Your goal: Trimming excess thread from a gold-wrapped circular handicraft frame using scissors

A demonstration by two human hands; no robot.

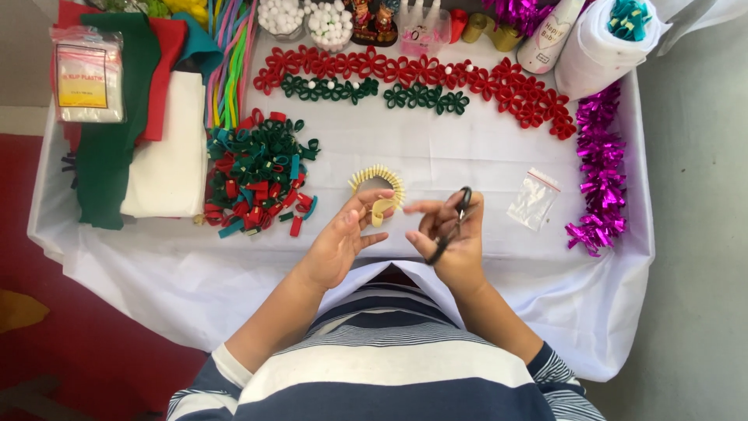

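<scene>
My left hand (343, 238) pinches a small cream felt loop (380, 210) between thumb and fingers, just in front of a curved row of cream felt loops (379, 177) on the white cloth. My right hand (450, 234) grips black scissors (453, 222) that point away from me, blades closed or nearly so, close to the right of the loop. Both hands hover over the table's near middle.
A heap of red, green and teal felt loops (257, 175) lies left. Red and green flower chains (421, 78) run across the back. Felt sheets (140, 117), a small clear bag (532, 199), magenta tinsel (600, 179), white roll (600, 47) and pompom cups (308, 19) surround.
</scene>
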